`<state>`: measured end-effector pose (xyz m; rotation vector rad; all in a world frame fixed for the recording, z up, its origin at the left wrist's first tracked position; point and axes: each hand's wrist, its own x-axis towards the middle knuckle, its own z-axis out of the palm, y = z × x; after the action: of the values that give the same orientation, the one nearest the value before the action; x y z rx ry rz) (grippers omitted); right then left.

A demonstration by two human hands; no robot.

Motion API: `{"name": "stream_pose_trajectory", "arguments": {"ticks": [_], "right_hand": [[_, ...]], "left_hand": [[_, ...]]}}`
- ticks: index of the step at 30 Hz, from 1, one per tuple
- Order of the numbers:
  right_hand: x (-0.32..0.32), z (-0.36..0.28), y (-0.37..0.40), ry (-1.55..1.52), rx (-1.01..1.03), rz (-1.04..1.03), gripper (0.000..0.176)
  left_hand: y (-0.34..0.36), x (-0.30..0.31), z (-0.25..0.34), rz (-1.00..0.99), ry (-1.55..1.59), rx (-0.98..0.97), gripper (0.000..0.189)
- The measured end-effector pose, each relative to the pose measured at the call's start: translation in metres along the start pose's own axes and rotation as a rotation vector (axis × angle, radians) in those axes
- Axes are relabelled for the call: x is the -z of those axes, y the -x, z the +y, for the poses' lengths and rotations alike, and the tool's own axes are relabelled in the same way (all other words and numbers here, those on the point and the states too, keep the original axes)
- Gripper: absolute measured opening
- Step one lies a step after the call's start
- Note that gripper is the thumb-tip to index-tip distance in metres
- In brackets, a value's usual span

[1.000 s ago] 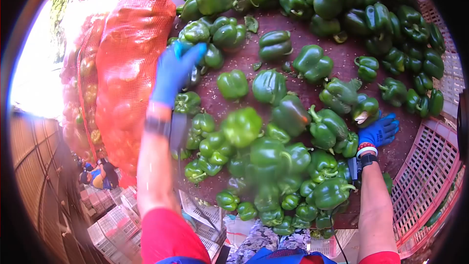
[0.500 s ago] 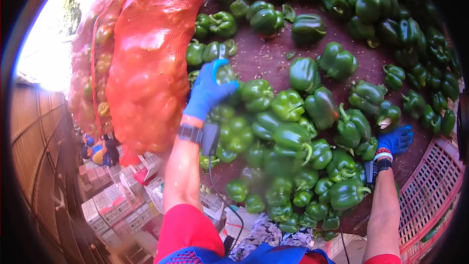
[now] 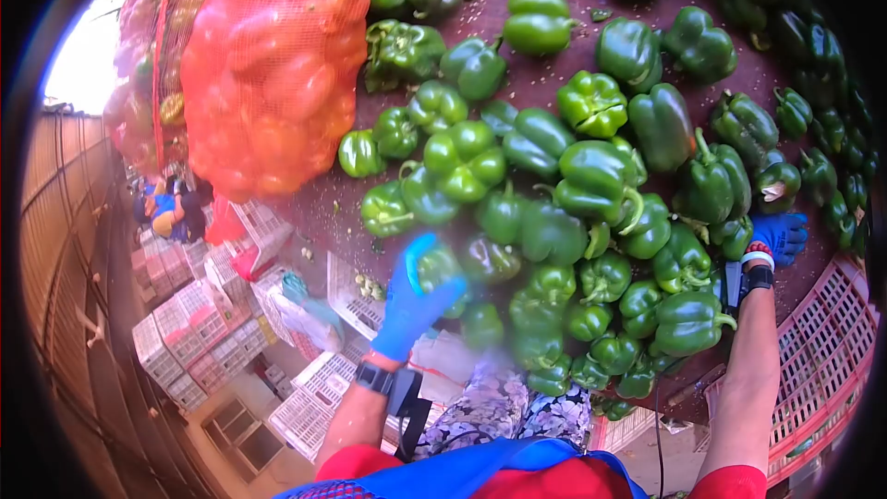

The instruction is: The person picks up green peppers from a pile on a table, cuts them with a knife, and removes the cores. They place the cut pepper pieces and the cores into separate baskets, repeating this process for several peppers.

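My left hand (image 3: 411, 305), in a blue glove, is at the table's near edge. Its thumb and fingers curve around a green bell pepper (image 3: 436, 268). Close to it lie more green bell peppers (image 3: 499, 259), blurred in part. My right hand (image 3: 781, 237), also blue-gloved, rests at the right side of the pile with its fingers stretched out and nothing seen in them. Just beside it are a green pepper with a pale, damaged end (image 3: 776, 183) and the pile's right edge. Part of the right palm is hidden.
A full orange mesh sack (image 3: 273, 83) stands at the table's left, with another sack (image 3: 139, 83) behind. More peppers cover the dark red table (image 3: 545, 79) at the far right. A pink plastic crate (image 3: 822, 351) borders the right. Stacked crates (image 3: 199, 337) and a person (image 3: 171, 212) are lower left.
My left hand has come down toward me from beside the orange sack, a pepper in its grasp. Peppers on the left have shifted. The view has moved; my right hand stays by the pile.
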<state>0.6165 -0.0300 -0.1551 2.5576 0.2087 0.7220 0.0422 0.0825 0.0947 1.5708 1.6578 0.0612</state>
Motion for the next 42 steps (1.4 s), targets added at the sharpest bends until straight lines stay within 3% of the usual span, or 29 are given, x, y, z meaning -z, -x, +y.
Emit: {"name": "stream_pose_trajectory", "arguments": {"ticks": [3, 4, 6, 8, 10, 11, 13, 15, 17, 18, 20, 21, 23, 25, 28, 30, 31, 35, 37, 38, 40, 42], "right_hand": [[0.001, -0.004, -0.002, -0.032, -0.053, 0.001, 0.028], [-0.004, -0.003, -0.002, -0.003, -0.040, 0.081, 0.023], [-0.014, -0.002, -0.002, 0.010, -0.037, 0.066, 0.023], [-0.021, -0.003, -0.005, 0.001, -0.049, 0.066, 0.026], [-0.022, -0.001, -0.006, -0.008, -0.052, 0.068, 0.027], [-0.020, -0.001, -0.005, -0.012, -0.050, 0.069, 0.027], [-0.018, -0.001, -0.001, -0.019, -0.047, 0.055, 0.028], [-0.014, -0.005, 0.001, -0.039, -0.051, 0.030, 0.029], [-0.014, -0.004, -0.005, -0.057, -0.057, -0.001, 0.030], [-0.011, -0.004, -0.004, -0.061, -0.061, -0.019, 0.030], [-0.006, -0.002, -0.001, -0.046, -0.031, 0.011, 0.035], [-0.004, -0.001, 0.002, -0.035, -0.014, 0.026, 0.038], [0.002, -0.001, 0.002, -0.044, -0.030, -0.043, 0.047], [0.007, -0.002, 0.002, -0.073, -0.019, -0.088, 0.049], [-0.006, 0.001, 0.001, -0.072, -0.011, -0.081, 0.047], [-0.005, 0.002, 0.003, -0.072, 0.004, -0.074, 0.047], [-0.004, 0.002, 0.003, -0.066, 0.004, -0.066, 0.047], [0.004, 0.002, 0.003, -0.086, 0.014, -0.062, 0.049], [0.007, 0.004, 0.003, -0.097, 0.020, -0.136, 0.052], [0.011, 0.004, 0.003, -0.086, 0.020, -0.161, 0.052], [0.018, 0.004, 0.004, -0.071, 0.027, -0.164, 0.054], [0.025, 0.002, 0.001, -0.081, 0.029, -0.166, 0.057]], "left_hand": [[-0.015, 0.005, -0.005, 0.050, 0.501, 0.444, 0.070], [-0.024, 0.013, -0.012, 0.075, 0.050, 0.197, 0.057], [-0.055, 0.040, -0.003, 0.019, -0.674, -0.020, 0.047], [-0.105, 0.057, 0.035, 0.283, -0.758, -0.225, 0.042], [-0.177, 0.062, 0.032, 0.344, -0.484, -0.495, 0.057], [-0.211, 0.058, 0.041, 0.302, -0.439, -0.477, 0.062], [-0.252, 0.041, 0.060, 0.177, -0.328, -0.184, 0.089], [-0.264, 0.020, 0.057, 0.089, -0.515, 0.030, 0.094], [-0.234, 0.024, 0.049, -0.077, -0.342, -0.098, 0.087], [-0.229, 0.022, 0.029, -0.067, -0.249, -0.182, 0.081], [-0.207, 0.031, 0.017, -0.161, -0.188, -0.098, 0.084], [-0.190, 0.039, 0.026, -0.193, -0.250, -0.061, 0.094], [-0.187, 0.063, 0.019, -0.279, -0.474, -0.036, 0.077], [-0.168, 0.067, 0.135, -0.373, -1.102, 0.170, 0.062], [-0.200, 0.044, 0.152, 0.062, -0.774, -0.281, 0.052], [-0.253, 0.012, 0.141, 0.145, -0.734, -0.746, 0.060], [-0.282, -0.007, 0.130, 0.110, -0.674, -0.835, 0.065], [-0.270, -0.025, 0.123, -0.082, -0.643, -0.363, 0.071], [-0.237, -0.005, 0.108, -0.333, -0.534, -0.268, 0.070], [-0.225, 0.011, 0.126, -0.310, -0.658, -0.118, 0.071], [-0.246, 0.032, 0.144, -0.031, -0.639, -0.023, 0.076], [-0.293, 0.048, 0.139, 0.172, -0.642, -0.059, 0.082]]}}
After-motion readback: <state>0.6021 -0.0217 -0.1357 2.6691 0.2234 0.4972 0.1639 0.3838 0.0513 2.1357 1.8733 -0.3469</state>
